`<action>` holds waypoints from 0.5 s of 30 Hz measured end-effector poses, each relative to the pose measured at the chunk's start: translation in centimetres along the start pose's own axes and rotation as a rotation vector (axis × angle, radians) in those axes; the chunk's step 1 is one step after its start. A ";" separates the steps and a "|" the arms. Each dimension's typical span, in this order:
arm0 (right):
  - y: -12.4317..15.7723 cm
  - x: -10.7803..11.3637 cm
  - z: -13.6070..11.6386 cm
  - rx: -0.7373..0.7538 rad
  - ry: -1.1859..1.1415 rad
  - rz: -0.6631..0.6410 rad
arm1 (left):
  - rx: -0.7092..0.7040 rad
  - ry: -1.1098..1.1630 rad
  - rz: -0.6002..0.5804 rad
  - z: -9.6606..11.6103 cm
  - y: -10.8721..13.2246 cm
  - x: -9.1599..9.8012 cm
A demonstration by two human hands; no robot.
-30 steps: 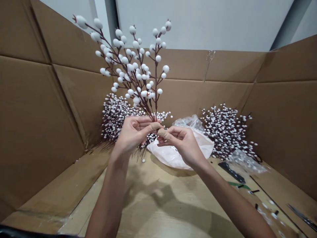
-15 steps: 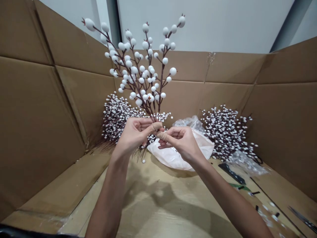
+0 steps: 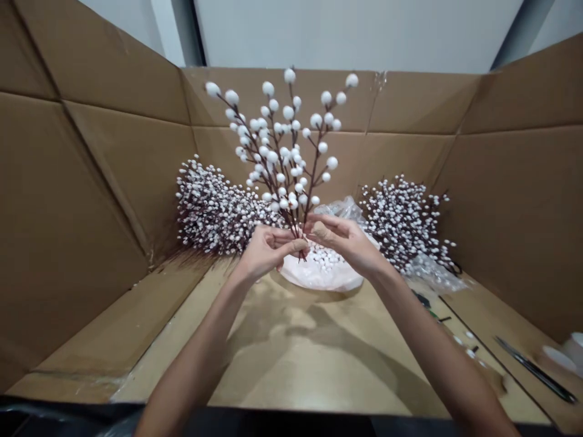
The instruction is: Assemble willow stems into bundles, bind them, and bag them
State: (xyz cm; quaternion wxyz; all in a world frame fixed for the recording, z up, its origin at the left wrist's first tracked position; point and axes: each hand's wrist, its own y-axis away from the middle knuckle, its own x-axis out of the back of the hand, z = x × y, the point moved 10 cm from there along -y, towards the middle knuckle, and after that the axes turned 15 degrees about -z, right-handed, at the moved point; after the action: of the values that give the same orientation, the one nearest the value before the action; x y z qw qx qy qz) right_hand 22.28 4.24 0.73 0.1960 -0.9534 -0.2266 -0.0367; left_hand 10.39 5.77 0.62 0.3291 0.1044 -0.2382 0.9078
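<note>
Cardboard box wall (image 3: 98,176), berry pile (image 3: 212,209) beside it, left hand (image 3: 268,252) with fingers (image 3: 291,246) clenched on the stems of an upright white berry spray (image 3: 285,152), above a plastic bag (image 3: 325,273), right hand (image 3: 348,240) also grasping the stems, second berry pile (image 3: 403,221)

**A room's pale wall rising behind a walled-in bay of creased cardboard**

Tall brown cardboard panels (image 3: 68,200) fold around the left, back and right, their seams running at angles, with a strip of clear tape (image 3: 379,82) across the back panel (image 3: 410,103). Above them stands a pale wall (image 3: 346,36) with a dark vertical strip (image 3: 194,30) and a grey upright (image 3: 514,30). Soft, even light leaves diffuse shadows on the cardboard base (image 3: 291,376), and black plastic sheeting (image 3: 68,416) edges the bottom.
</note>
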 end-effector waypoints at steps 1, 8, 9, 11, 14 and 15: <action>0.3 0.1 0.7 -0.008 0.011 -0.017 | 0.021 0.003 -0.028 -1.3 -0.1 -1.3; 5.5 -0.6 10.5 -0.295 -0.105 -0.077 | 0.122 0.021 -0.184 -11.9 0.8 -9.6; 6.2 -0.6 11.4 -0.303 -0.114 -0.048 | 0.127 0.012 -0.204 -13.0 0.9 -10.4; 7.4 -0.4 12.8 -0.304 -0.137 0.004 | 0.136 -0.016 -0.241 -14.7 1.3 -11.6; 8.2 -0.2 14.0 -0.303 -0.158 0.037 | 0.148 -0.070 -0.297 -16.3 1.7 -12.7; 8.3 -0.2 14.3 -0.300 -0.161 0.039 | 0.153 -0.088 -0.314 -16.7 1.9 -12.9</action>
State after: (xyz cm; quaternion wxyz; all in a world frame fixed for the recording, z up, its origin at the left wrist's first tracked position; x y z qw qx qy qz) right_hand 25.55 2.91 -15.40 0.0336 -0.9760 -0.2149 0.0104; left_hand 18.46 5.80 -18.94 0.4473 0.2045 -0.1635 0.8552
